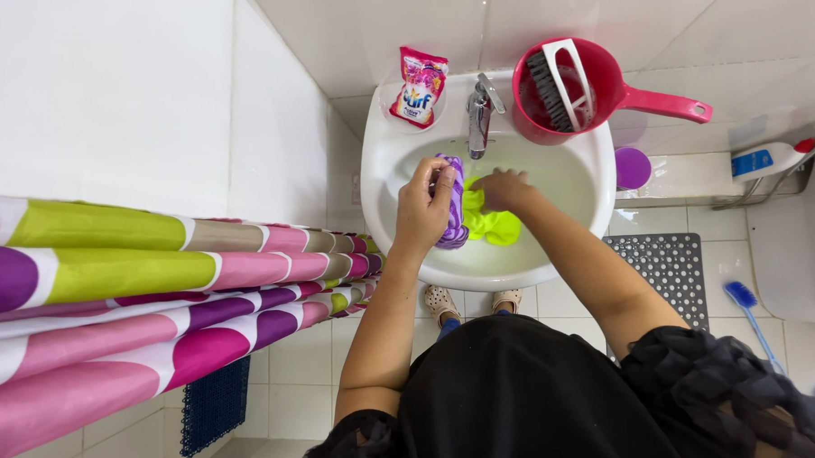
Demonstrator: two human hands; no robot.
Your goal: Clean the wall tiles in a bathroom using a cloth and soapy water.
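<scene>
Head view, looking straight down: a white sink (571, 250) is seen with both bare hands inside its bowl. The left hand (422, 212) is closed around a purple and white striped cloth (453, 209), its fingers (438, 178) curled together and clamped on the upper end, so that the cloth hangs lengthwise from the grip toward the bowl's near side. A neon yellow-green cloth (490, 222) is bunched directly to the right of those fingers, touching the striped cloth. The right hand (505, 189) is pressed down on the yellow-green cloth's upper edge; its fingers are bent over the fabric, but whether they are pinched shut on it or merely resting cannot be told.

Just beyond the fingertips of both hands, a chrome tap (480, 118) reaches out over the bowl, so the cloths appear to be held under its spout, likely for wetting or rinsing. Farther beyond the left fingers, a pink detergent sachet (418, 87) is stood in the sink's corner recess, within easy reach. Beyond the right fingers, a red dipper (601, 91) is rested on the sink's back rim with a scrubbing brush (556, 90) laid inside it, kept off the wet bowl.

Well to the left of the left hand, a spotted shower curtain (130, 293) is gathered aside. Below the sink, sandalled feet are seen on the tiled floor (295, 359), with a grey perforated mat (671, 269) to the right.
</scene>
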